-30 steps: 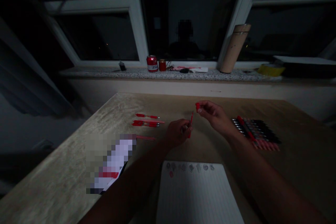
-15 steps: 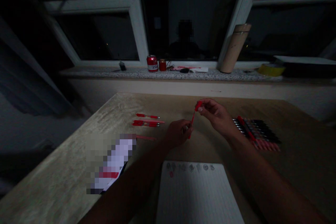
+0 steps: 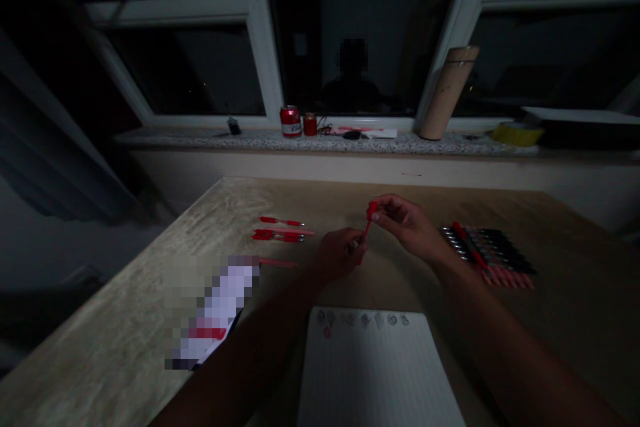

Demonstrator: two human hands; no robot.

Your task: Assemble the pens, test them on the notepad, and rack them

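Okay, my left hand [image 3: 344,253] pinches a red pen [image 3: 367,230], right hand [image 3: 406,223] its red cap [image 3: 372,209]; likely capping, so align straight.

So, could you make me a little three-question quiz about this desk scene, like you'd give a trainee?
1. Fill in the blank: the red can with the pale label stands on the ____.
2. Multiple choice: what is the right hand pinching? A) a red pen part B) a flask C) a curtain
3. True or false: the lined notepad is completely unmarked.

Key:
1. Windowsill.
2. A. The left hand holds a slim red piece.
3. False: small drawings run along its top edge.
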